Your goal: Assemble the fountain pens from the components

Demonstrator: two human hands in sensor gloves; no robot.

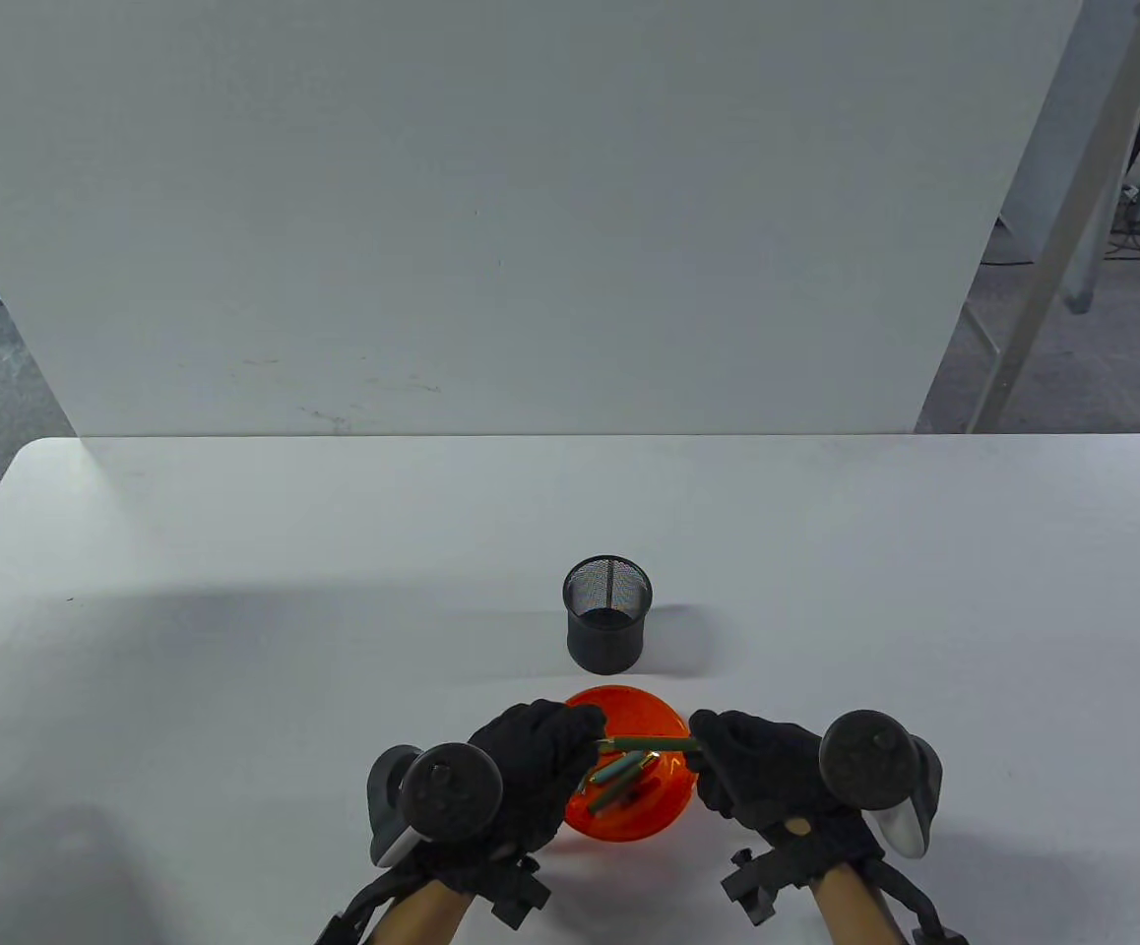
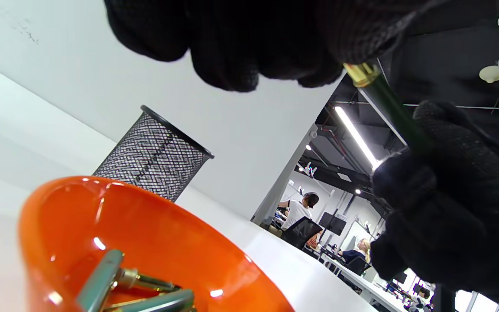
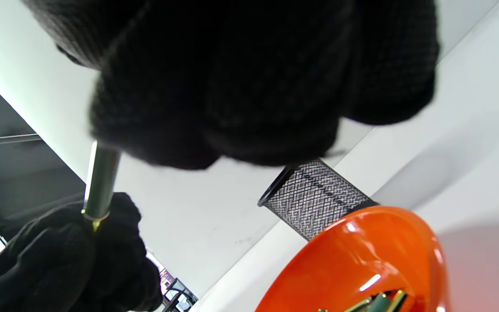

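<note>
A dark green pen barrel with a gold ring is held level above the orange bowl, one hand at each end. My left hand pinches its left, gold-ringed end. My right hand grips its right end. In the left wrist view the barrel runs from my left fingertips into the right glove. In the right wrist view the barrel runs from my right fingers into the left glove. Several green and gold pen parts lie in the bowl.
A black mesh pen cup stands upright just behind the bowl; it also shows in the left wrist view and the right wrist view. A white board stands along the table's far edge. The white table spreads to both sides.
</note>
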